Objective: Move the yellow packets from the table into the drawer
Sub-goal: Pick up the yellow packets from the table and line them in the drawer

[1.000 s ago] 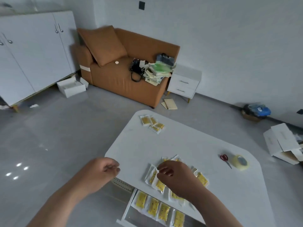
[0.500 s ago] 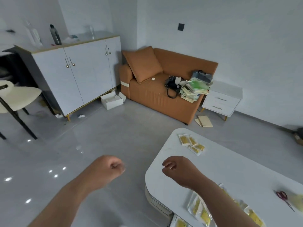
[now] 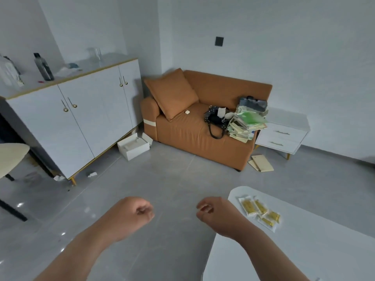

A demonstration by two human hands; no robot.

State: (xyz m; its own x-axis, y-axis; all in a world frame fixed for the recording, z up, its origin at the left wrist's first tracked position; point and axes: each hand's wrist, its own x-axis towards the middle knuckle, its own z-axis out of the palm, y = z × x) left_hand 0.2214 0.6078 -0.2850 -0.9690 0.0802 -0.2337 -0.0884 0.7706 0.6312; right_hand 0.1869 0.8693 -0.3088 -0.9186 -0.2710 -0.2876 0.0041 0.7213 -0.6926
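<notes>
A small cluster of yellow packets (image 3: 259,211) in clear wrappers lies near the far corner of the white table (image 3: 304,250) at the lower right. My right hand (image 3: 217,214) hovers just left of that corner, over the table's edge, fingers curled with nothing visible in them. My left hand (image 3: 129,216) is a loose fist over the grey floor, well left of the table, holding nothing. The drawer and the other packets are out of view.
An orange sofa (image 3: 194,126) with a cushion, a black bag and stacked papers stands ahead. A white cabinet (image 3: 81,122) is at left, a white nightstand (image 3: 284,134) at right. A white box (image 3: 133,147) lies on the floor. A cream chair (image 3: 10,159) is at far left.
The view has swung up and left, away from the table and drawer. My right hand lifted off the packet pile and now hangs beside the table corner; both hands stay curled.
</notes>
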